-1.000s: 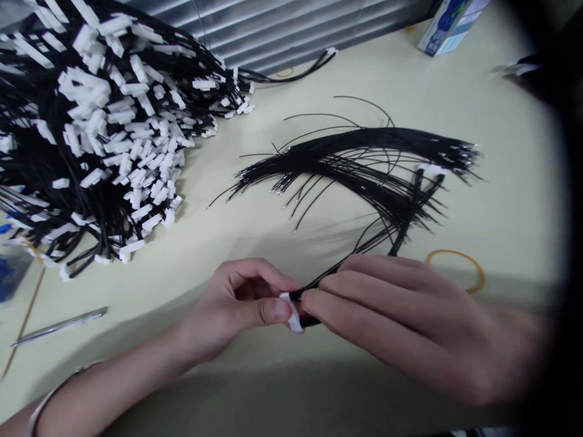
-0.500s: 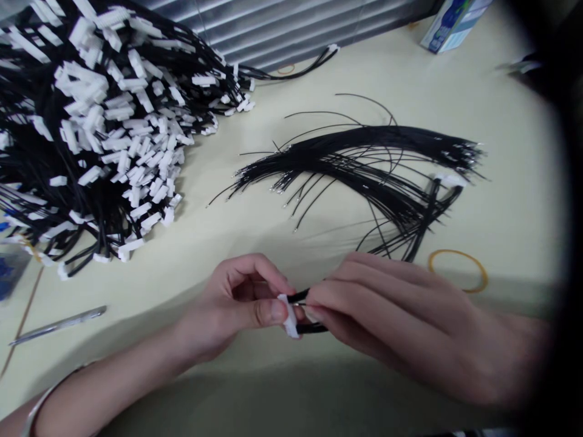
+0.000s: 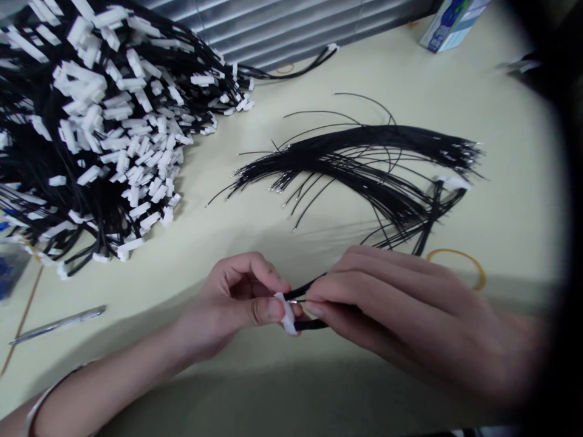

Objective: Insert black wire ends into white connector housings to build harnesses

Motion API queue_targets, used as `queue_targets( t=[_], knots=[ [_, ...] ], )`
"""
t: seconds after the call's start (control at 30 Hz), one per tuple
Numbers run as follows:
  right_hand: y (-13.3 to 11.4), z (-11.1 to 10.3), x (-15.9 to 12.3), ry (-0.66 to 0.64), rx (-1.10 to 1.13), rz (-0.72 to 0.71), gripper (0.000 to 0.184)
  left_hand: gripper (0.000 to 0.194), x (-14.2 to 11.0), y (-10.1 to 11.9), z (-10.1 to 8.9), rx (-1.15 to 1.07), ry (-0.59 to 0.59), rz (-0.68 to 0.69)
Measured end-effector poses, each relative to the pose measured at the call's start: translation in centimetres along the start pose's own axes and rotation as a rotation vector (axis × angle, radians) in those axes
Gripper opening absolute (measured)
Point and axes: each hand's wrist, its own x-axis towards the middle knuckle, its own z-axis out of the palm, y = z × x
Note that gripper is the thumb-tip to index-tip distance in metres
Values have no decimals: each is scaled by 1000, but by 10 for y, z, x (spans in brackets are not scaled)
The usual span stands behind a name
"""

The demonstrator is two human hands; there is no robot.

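**White connector [image 3: 286, 318] pinched over a pale bench [image 3: 514, 200]**

The bench was smooth and yellowish, shaded along its near side, its back edge running beside a grey slatted blind [image 3: 282, 27]. A blue-and-white carton [image 3: 453, 27] stood near that edge at the far right, and black blur hid the right border. A large heap of black cables with white ends [image 3: 113, 133] covered the back left. Below it, a slim silver pen [image 3: 59, 325] lay across a thin brown line [image 3: 25, 318] on the surface. Blue items [image 3: 6, 273] at the left edge were too cut off to identify.

Mid-bench, loose black wires [image 3: 355, 139] with shiny tips were spread in crossing bundles; another white connector [image 3: 455, 182] lay at their right end. A yellow rubber band [image 3: 479, 273] rested just beyond the right hand [image 3: 401, 309].

Close together at the near side, the hands were both occupied: the left hand [image 3: 243, 297] clamped the connector between thumb and fingers, while the right pinched a metal-tipped wire [image 3: 295, 301] right at it.
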Motion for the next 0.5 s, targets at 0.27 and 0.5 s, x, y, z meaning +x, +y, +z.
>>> queue_targets(
  t=[0.27,0.5],
  knots=[
    [2,-1,0,-15,31,-21,14,11,0,2,2,-2,54,-18],
    [0,-1,0,-50,12,-29,12,14,1,0,1,18,33,-22]
  ],
)
